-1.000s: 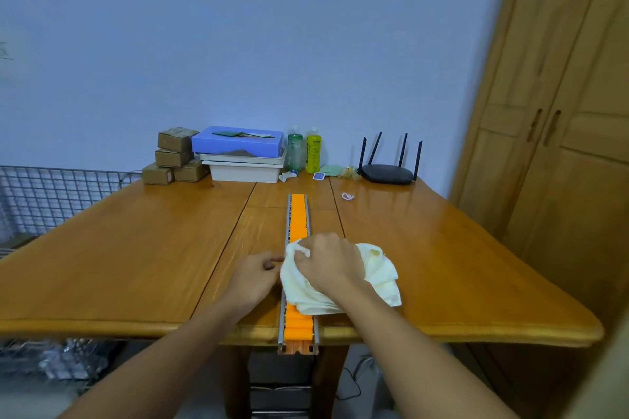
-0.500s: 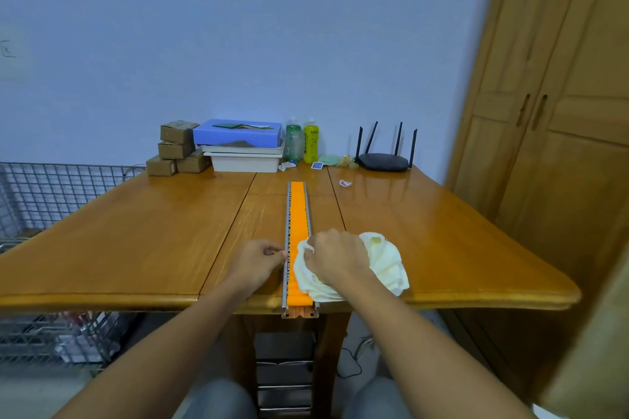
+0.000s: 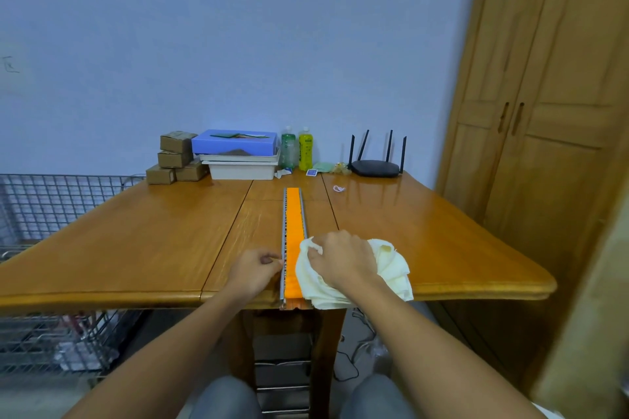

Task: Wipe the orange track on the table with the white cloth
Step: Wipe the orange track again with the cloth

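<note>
orange track (image 3: 294, 224), grey-railed, lying lengthwise down the middle leaf of the wooden table (image 3: 136, 241), its near end jutting just over the front edge. white cloth (image 3: 391, 269), one, bunched, resting on the near right part of the track and spilling rightwards onto the tabletop and over the front edge. right hand (image 3: 343, 258), palm down on top of the cloth, fingers curled into its folds and gripping it, knuckles toward the track. left hand (image 3: 253, 269), on the table just left of the track, fingers curled, thumb and forefinger tips against the left rail; we cannot tell whether they pinch the rail or only touch it. we list along the far edge, left to right: cardboard boxes (image 3: 175, 156), stacked; blue box (image 3: 235, 143) on top of white trays (image 3: 241, 168); green bottle (image 3: 288, 150) and yellow bottle (image 3: 305, 153), upright, side by side; small blue card pack (image 3: 311, 172); black router (image 3: 374, 167) with four antennas raised. a small pale loop (image 3: 339, 189) lies on the table right of the track's far end, apart from it. wire rack (image 3: 51, 201) stands left of the table, wooden wardrobe (image 3: 544, 112) to the right, doors closed. we see our knees below the table's front edge.
</note>
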Tool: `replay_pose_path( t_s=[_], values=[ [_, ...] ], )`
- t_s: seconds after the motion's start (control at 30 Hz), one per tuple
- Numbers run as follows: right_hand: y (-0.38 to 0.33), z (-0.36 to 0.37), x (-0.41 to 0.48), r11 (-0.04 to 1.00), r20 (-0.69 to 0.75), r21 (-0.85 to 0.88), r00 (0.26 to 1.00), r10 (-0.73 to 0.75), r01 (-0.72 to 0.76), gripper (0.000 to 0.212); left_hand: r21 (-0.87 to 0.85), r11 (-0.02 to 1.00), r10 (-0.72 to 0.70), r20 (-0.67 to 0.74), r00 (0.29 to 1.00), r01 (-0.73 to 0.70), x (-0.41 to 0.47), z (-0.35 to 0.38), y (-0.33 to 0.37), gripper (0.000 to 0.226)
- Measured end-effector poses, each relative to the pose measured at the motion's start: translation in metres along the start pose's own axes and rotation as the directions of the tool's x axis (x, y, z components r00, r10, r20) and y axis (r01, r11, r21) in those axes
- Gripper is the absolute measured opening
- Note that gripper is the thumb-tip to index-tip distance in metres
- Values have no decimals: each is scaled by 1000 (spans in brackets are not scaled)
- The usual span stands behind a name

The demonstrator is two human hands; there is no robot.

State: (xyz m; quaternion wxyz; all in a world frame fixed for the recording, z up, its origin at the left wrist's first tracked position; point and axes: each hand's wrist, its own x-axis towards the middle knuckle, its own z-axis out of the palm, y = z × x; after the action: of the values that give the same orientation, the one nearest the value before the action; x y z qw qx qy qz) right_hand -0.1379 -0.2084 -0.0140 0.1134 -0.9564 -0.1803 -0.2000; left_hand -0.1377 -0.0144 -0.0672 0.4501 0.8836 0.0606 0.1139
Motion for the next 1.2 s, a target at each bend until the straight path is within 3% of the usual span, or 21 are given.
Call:
replay_pose_path(
  t_s=[0.27, 0.47, 0.9, 1.2],
  values=[
    [-34, 7, -24, 992, 38, 9, 991, -124, 124, 37, -82, 995, 57, 40, 998, -54, -18, -6, -4, 24],
    [-28, 9, -30, 987, -4, -60, 989, -149, 148, 37, 57, 994, 98, -15, 995, -97, -25, -1, -1, 32],
    [10, -1, -25, 999, 146, -12, 989, -32, 34, 45, 57, 995, 80, -50, 996, -77, -18, 3, -5, 33],
    [39, 6, -7, 996, 60, 41, 995, 78, -81, 40, -9, 994, 109, -50, 993, -109, 2, -2, -2, 32]
  ],
)
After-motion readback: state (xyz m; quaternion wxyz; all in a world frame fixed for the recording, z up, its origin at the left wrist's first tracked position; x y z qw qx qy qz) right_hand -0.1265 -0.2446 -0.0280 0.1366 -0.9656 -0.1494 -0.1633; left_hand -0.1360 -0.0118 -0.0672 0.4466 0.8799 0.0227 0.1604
